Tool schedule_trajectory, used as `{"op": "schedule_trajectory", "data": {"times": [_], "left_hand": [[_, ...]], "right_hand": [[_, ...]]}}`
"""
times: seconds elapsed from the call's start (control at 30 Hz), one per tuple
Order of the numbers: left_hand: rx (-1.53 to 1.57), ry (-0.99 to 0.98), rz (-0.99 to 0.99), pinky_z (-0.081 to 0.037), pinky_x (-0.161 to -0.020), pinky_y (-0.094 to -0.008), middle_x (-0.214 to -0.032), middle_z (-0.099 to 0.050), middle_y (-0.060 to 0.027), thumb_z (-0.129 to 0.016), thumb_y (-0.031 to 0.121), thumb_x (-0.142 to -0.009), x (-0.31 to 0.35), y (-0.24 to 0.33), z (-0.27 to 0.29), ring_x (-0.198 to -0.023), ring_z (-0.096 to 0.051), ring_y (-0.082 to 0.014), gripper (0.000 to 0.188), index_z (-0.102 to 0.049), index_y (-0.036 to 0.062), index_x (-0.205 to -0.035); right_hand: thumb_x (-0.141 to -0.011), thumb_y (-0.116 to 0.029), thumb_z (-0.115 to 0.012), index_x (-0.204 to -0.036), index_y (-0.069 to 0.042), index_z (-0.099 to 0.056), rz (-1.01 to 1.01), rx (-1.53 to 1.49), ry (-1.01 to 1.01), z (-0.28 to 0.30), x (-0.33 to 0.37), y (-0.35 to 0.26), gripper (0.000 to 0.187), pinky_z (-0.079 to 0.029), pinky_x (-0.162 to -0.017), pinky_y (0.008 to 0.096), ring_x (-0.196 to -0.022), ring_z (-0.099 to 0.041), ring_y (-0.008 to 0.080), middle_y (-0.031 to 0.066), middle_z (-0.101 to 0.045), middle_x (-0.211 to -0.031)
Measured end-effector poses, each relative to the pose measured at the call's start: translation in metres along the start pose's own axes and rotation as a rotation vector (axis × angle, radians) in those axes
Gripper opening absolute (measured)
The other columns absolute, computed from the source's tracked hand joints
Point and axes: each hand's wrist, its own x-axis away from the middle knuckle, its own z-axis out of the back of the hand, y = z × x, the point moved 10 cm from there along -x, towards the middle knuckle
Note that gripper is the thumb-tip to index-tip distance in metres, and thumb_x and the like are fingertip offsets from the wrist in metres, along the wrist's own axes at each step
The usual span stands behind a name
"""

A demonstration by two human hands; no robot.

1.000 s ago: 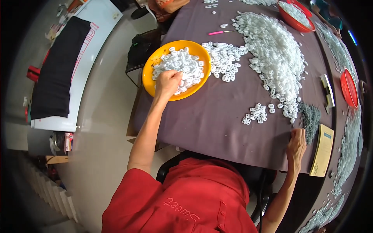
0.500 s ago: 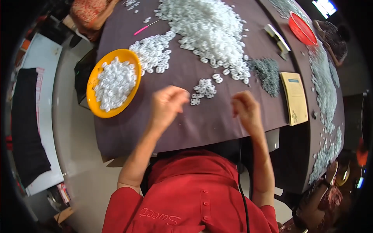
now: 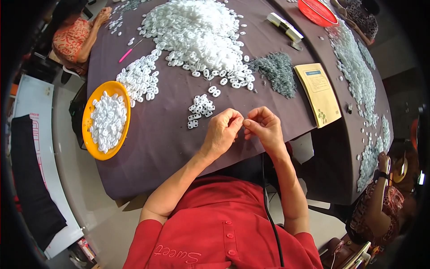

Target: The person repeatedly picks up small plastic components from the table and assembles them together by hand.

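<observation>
My left hand [image 3: 222,131] and my right hand [image 3: 266,129] meet over the near part of the table, thumbs and forefingers pinched with the tips almost touching. What they pinch, if anything, is too small to make out. Just left of the hands lies a small cluster of white plastic pieces with holes [image 3: 201,107]. Beyond it spreads a big heap of white oval pieces [image 3: 197,36]. A pile of small grey pieces [image 3: 275,74] sits to the right of that heap.
At the left edge stands a yellow-orange bowl [image 3: 85,130] of white pieces, beside a smaller white pile [image 3: 139,78]. A pink-handled tool [image 3: 126,54], a tan booklet [image 3: 318,94], a clear packet [image 3: 285,28] and a red basket [image 3: 317,13] lie around. Other people work at the tables.
My hands were apart on either side of the small white cluster; now they have come together to its right. The view has shifted, so the table things appear farther left.
</observation>
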Motion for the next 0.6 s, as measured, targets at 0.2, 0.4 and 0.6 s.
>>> {"op": "schedule_trajectory", "data": {"times": [0.2,0.4,0.6], "left_hand": [[0.253,-0.044,0.221,-0.042,-0.041,-0.021,-0.064,-0.054,-0.0011,-0.052,0.016,-0.087,-0.014,-0.028,-0.012,-0.049,-0.049,-0.0067,0.016,-0.057,0.0023,-0.083],[0.479,-0.037,0.295,-0.043,-0.04,-0.022,-0.064,-0.053,-0.0016,-0.056,0.018,-0.086,-0.02,-0.034,-0.013,-0.046,-0.049,-0.008,0.016,-0.057,0.0033,-0.08],[0.511,-0.019,0.301,-0.043,-0.038,-0.0227,-0.064,-0.054,-0.0024,-0.056,0.014,-0.086,-0.021,-0.037,-0.015,-0.045,-0.05,-0.0082,0.013,-0.057,0.0022,-0.08]], "right_hand": [[-0.075,0.004,-0.063,-0.089,-0.001,-0.054,0.142,0.319,0.02,0.008,-0.011,-0.023,0.017,-0.046,-0.055,0.0203,-0.063,-0.054,0.0073,0.0012,-0.058,-0.073],[-0.075,0.0,-0.062,-0.081,-0.002,-0.061,0.516,0.953,0.18,0.031,-0.026,-0.073,0.006,-0.045,-0.055,0.0258,-0.06,-0.058,0.0148,0.004,-0.058,-0.071],[-0.074,-0.006,-0.064,-0.083,-0.004,-0.064,0.812,1.28,0.205,0.03,-0.04,-0.084,0.009,-0.046,-0.061,0.0338,-0.066,-0.058,0.0258,0.0091,-0.058,-0.078]]}}
